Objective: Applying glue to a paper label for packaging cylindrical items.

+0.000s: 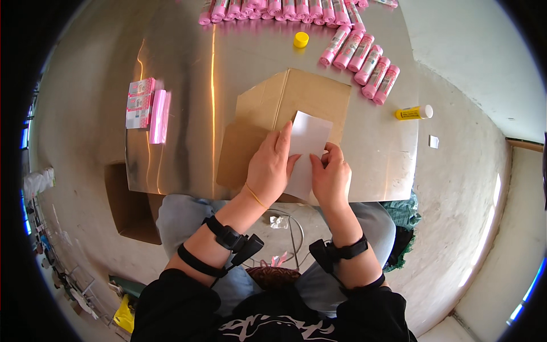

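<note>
A blank white sheet of paper (310, 132) is between my hands, tilted above a flat piece of brown cardboard (259, 100) on the metal table. My left hand (271, 162) holds the sheet's left edge, fingers stretched along it and thumb over the lower part. On the opposite edge, my right hand (333, 176) pinches the paper between thumb and bent fingers. The fingertips behind the sheet are hidden. To the right lies a yellow glue stick (409, 113) with a whitish end. A round yellow cap (301, 39) sits beyond the cardboard.
Several pink rolls with paper labels (364, 60) lie along the far side of the metal table (188, 68). At the left are a stack of printed pink-and-white labels (139, 102) and a pink roll (160, 117). An open cardboard box (131, 199) stands below the table's left edge.
</note>
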Demonstrator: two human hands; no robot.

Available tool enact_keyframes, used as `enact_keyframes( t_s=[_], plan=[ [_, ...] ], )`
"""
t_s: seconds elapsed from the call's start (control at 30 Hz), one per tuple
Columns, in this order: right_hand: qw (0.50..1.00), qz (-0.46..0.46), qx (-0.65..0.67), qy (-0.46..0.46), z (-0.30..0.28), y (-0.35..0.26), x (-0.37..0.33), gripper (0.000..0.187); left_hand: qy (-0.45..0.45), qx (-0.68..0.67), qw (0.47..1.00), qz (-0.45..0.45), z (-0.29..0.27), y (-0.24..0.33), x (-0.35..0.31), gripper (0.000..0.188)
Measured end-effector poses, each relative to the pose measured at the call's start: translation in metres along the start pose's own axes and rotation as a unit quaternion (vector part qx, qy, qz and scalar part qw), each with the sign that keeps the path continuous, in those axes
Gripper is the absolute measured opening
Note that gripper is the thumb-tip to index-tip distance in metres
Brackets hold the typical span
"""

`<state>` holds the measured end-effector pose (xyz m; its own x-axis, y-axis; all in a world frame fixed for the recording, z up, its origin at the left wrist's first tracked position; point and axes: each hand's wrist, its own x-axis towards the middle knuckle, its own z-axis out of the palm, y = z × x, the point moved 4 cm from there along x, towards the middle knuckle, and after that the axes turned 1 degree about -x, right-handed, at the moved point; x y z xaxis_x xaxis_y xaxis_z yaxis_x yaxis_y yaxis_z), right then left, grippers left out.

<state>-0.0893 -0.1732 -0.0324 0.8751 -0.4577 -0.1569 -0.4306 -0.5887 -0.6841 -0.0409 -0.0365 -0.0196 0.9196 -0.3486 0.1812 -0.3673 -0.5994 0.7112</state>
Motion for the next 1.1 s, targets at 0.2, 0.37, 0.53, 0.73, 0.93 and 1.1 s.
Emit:
enact_keyframes(
  t_s=[0.2,0.37,0.53,0.73,0.93,1.1],
  plan=[
    [1.000,-0.014,-0.026,-0.007,0.001,-0.001,0.003,0.034,-0.093,0.071,0.980,0.161,-0.010,0.031,-0.019,0.037],
    [0.999,0.009,-0.020,-0.024,-0.007,-0.004,0.008,0.035,-0.130,0.181,0.959,0.176,0.002,0.034,-0.034,0.039],
    [0.983,-0.045,-0.126,0.129,-0.085,0.016,0.047,0.043,-0.124,0.212,0.952,0.181,0.008,0.031,-0.040,0.038],
    [0.949,-0.076,-0.256,0.168,-0.117,0.048,0.097,0.055,-0.133,0.213,0.950,0.184,0.009,0.033,-0.041,0.037],
    [0.959,-0.085,-0.139,0.233,-0.129,0.064,0.099,0.053,-0.123,0.215,0.953,0.176,0.013,0.037,-0.043,0.039],
    [0.901,-0.029,0.433,-0.028,-0.116,0.012,0.047,0.040,-0.149,0.257,0.939,0.175,0.011,0.037,-0.045,0.043]
  ],
)
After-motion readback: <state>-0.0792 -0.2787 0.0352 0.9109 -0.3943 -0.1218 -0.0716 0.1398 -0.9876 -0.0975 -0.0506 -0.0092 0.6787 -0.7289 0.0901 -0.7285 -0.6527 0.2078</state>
